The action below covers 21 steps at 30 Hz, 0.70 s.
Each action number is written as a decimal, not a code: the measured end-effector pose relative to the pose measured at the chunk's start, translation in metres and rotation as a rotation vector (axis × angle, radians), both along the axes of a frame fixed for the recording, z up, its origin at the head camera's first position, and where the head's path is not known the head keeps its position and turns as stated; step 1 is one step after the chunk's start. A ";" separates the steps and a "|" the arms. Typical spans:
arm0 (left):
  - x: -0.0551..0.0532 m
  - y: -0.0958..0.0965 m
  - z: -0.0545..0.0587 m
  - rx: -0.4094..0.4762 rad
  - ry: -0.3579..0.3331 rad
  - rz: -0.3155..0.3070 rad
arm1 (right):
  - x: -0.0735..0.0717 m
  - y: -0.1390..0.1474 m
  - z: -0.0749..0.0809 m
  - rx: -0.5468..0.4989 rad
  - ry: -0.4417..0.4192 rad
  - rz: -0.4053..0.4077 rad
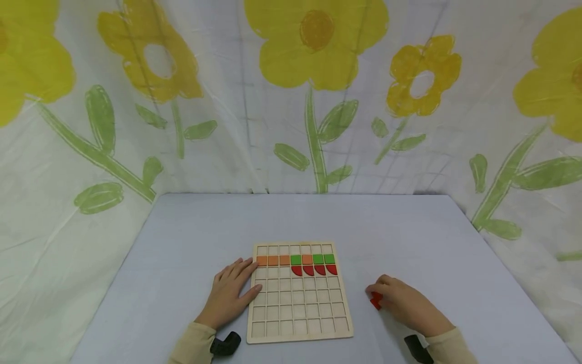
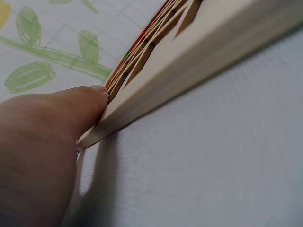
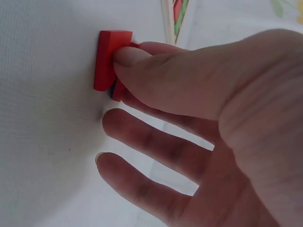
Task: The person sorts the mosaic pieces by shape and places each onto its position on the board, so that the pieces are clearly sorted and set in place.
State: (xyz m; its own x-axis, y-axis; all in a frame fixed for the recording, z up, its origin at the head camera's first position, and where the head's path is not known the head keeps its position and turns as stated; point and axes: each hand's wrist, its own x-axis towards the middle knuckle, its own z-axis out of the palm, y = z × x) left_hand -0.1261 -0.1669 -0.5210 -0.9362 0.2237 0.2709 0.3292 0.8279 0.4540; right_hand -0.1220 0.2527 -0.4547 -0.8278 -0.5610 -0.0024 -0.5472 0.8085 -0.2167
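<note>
A wooden grid board (image 1: 300,298) lies on the table. Orange and green square tiles fill its second row from the top. Under the right part of that row sit several red quarter-round tiles (image 1: 320,270). My left hand (image 1: 231,292) rests at the board's left edge, fingers spread and extended; in the left wrist view the thumb (image 2: 80,106) touches the edge. To the right of the board, my right hand (image 1: 402,302) pinches red wooden tiles (image 3: 105,61) close over the tabletop. The thumb lies across them, and a second red piece shows partly hidden behind the front one.
The pale table (image 1: 409,227) reaches back to a hanging cloth (image 1: 236,141) printed with yellow flowers. A black wrist mount (image 1: 226,345) sits on the left wrist and another black mount (image 1: 417,348) on the right.
</note>
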 end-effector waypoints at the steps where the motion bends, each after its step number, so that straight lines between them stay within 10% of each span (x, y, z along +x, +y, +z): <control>1: 0.000 0.000 0.000 0.000 0.003 -0.001 | 0.000 0.000 -0.001 -0.007 -0.005 -0.002; 14: 0.001 0.000 -0.002 0.010 -0.023 -0.002 | -0.003 -0.011 -0.007 -0.014 -0.094 -0.179; 21: 0.002 0.000 0.002 0.013 -0.025 0.002 | -0.011 -0.025 0.002 -0.001 0.027 -0.177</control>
